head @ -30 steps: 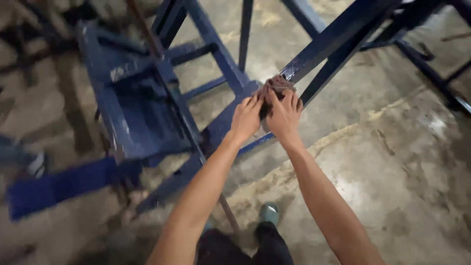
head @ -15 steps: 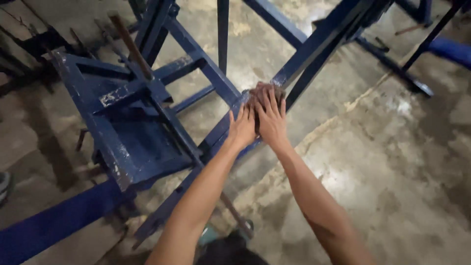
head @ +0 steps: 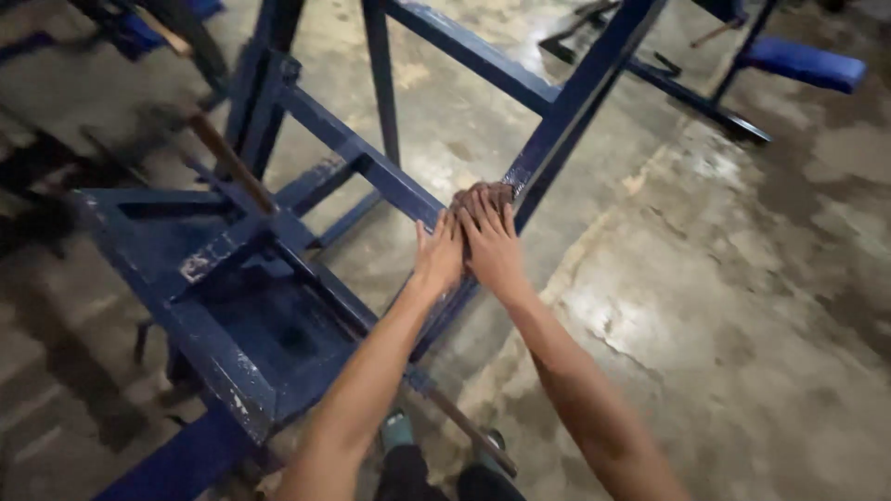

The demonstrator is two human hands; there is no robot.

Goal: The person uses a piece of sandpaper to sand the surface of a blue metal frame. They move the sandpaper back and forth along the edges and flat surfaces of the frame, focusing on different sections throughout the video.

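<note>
Both our hands sit together on the blue metal frame [head: 390, 181], w/ the left hand [head: 440, 252] flat, fingers stretched along the slanted bar. The right hand [head: 492, 243] lies touching it, its fingertips [head: 484, 206] over a brownish pad or rag [head: 483, 193] pressed where that bar meets the steeper blue beam [head: 580, 102]. Neither hand is wrapped round anything; palms down, pressing, not gripping.

Vs. a sec ago: the hands have barely shifted on the joint, same pairing, same pad under the right fingertips. What did change is the view; we've leaned in and swung, so the frame now fills more of the pic and the box-shaped part [head: 232, 306] sits lower-left of the hands. The rusty rod [head: 227, 158] shows up-left of the hands, another rod [head: 464, 427] runs below the forearms near our shoes [head: 397, 431].

Judgement: work stays on that one joint, prob. rubbing or wiping w/ the pad, no new spot started.

Right of the hands: bare, stained concrete floor [head: 724, 306]. Far up-right, well apart, a blue padded bench [head: 803, 63] on a dark base.
</note>
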